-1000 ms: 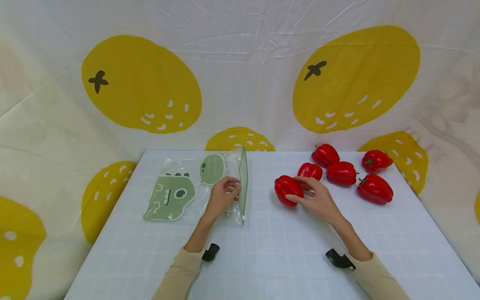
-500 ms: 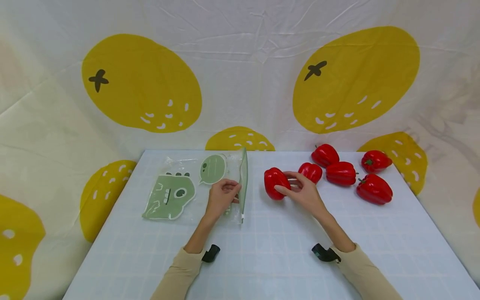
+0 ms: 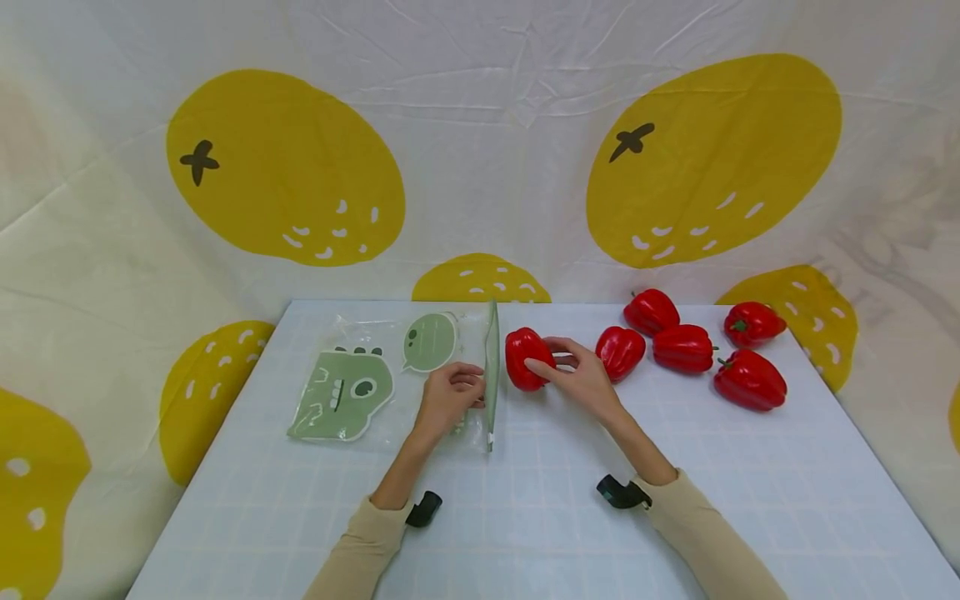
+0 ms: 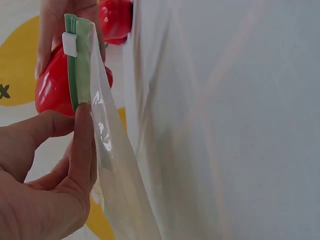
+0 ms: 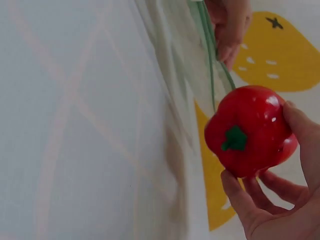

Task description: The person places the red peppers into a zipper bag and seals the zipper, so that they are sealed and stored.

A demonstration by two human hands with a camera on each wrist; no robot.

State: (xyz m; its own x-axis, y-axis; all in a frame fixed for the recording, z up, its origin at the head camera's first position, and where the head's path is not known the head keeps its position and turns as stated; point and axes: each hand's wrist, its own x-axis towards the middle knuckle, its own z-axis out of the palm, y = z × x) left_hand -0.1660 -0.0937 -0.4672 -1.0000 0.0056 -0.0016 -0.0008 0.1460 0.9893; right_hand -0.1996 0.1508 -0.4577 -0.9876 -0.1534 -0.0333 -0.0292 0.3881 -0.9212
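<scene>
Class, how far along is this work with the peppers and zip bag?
Done: the zip bag has its green mouth parted; no pepper shows inside. In hand: the left hand pinches the mouth's edge; the right hand holds one red pepper beside it. Remaining, probably: bagging it and the five peppers on the table.

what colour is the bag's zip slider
The slider is white, clearest in the left wrist view.

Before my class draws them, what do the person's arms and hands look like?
The left sleeve and right sleeve are plain beige. A small black device sits at the end of each. The left hand and right hand are bare, without gloves.
</scene>
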